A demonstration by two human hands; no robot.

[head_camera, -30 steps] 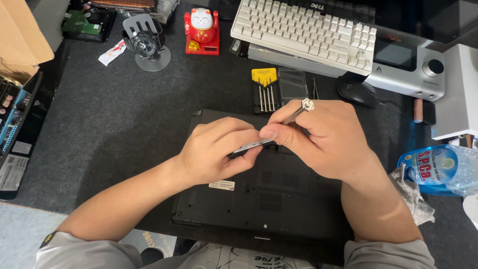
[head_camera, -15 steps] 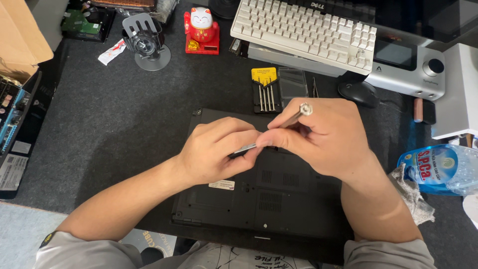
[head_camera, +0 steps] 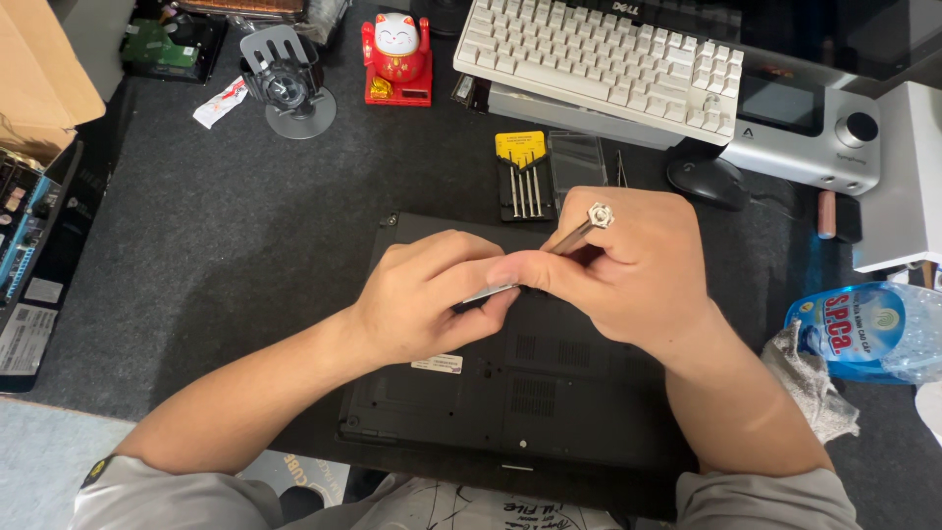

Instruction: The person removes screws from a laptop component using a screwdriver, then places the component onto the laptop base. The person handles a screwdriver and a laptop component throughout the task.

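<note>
A black laptop (head_camera: 510, 393) lies upside down on the dark grey desk mat (head_camera: 196, 275), its underside up and its long axis running left to right just in front of the person; both hands meet over its far middle part. The right hand (head_camera: 628, 270) is closed around a slim metal precision screwdriver (head_camera: 549, 250), whose silver hexagonal cap (head_camera: 600, 215) shows at the far right end above the knuckles; the shaft slants from there down and to the left toward the laptop's base, so its long axis runs diagonally from far right to near left. The left hand (head_camera: 427, 304) is curled narrow around the lower end of the shaft, thumb and fingers pinching it close to the tip; the tip itself is hidden under the fingers, so where it touches the case cannot be told. Both hands sit equally close to the tool, the right at its upper half and the left at its lower. Just beyond the hands, touching the laptop's far edge, an open screwdriver case (head_camera: 535, 177) holds several thin drivers lying side by side under a yellow label, with its clear lid folded out to the right. Farther off stand a white keyboard (head_camera: 599, 59), a black mouse (head_camera: 706, 182), a red lucky-cat figurine (head_camera: 397, 54), and a blue plastic bottle (head_camera: 863, 329) lying at the right.
</note>
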